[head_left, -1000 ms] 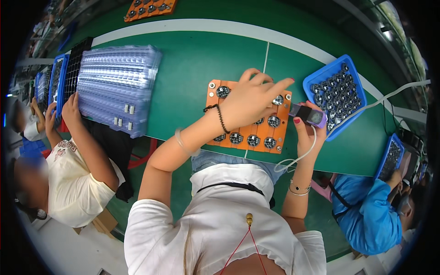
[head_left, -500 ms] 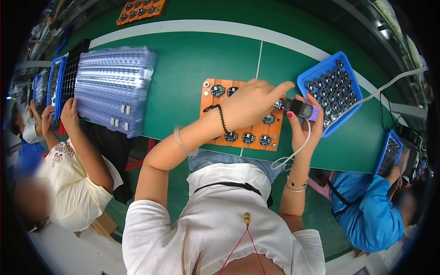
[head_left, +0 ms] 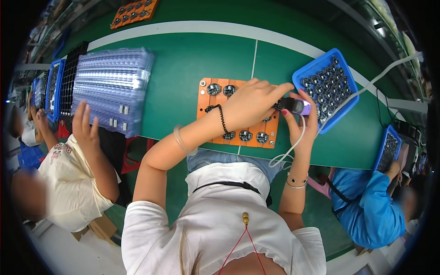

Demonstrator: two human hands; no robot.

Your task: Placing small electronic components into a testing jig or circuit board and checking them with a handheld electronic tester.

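My right hand [head_left: 302, 126] grips a small purple and black handheld device [head_left: 300, 107] with a thin white cable, thumb on its near side. Its dark end points left, at the right side of an orange fixture plate [head_left: 202, 98]. Several round circuit boards [head_left: 245, 135] sit in the plate's recesses. Over the plate reaches my left hand [head_left: 252, 103], its index finger stretched toward the device, the other fingers bent and partly hidden. Nothing held shows in it, and it covers the plate's middle and some boards.
A blue tray [head_left: 298, 75] of similar round parts stands to the right, the white cable crossing it. Clear plastic trays [head_left: 110, 82] are stacked at left beside a black grid tray [head_left: 73, 78]. Another orange plate [head_left: 133, 13] lies at the far side. Co-workers sit on both sides.
The whole view has shifted slightly. My hands keep nearly the same pose around the plate and device. The left co-worker's hand has come off the clear trays and is raised.
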